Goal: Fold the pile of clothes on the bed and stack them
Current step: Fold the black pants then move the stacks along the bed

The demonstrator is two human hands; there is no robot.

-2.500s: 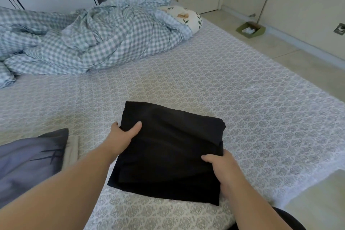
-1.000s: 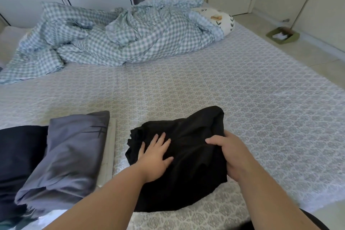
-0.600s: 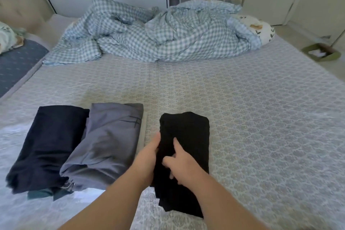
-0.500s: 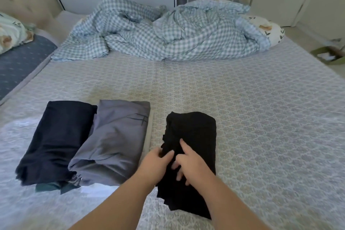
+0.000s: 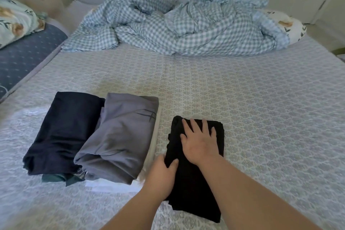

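Note:
A folded black garment (image 5: pixel 194 190) lies lengthwise on the bed (image 5: pixel 261 117) in front of me. My right hand (image 5: pixel 199 142) presses flat on its far half, fingers spread and straight. My left hand (image 5: pixel 162 177) grips the garment's left edge, thumb on top and fingers tucked under. To the left lie a folded grey garment (image 5: pixel 121 140) and a folded navy garment (image 5: pixel 63 132), side by side, with bits of other clothes showing beneath them.
A rumpled blue-checked duvet (image 5: pixel 177 26) covers the far side of the bed, with a floral pillow (image 5: pixel 287 24) at its right end. At the left are a dark blue mattress edge (image 5: pixel 22 58) and another floral pillow (image 5: pixel 15 22). White wardrobe doors stand behind.
The black garment was folded narrower and set down beside the grey one. My right hand has slid forward and flattened on it; my left hand has moved to its left edge.

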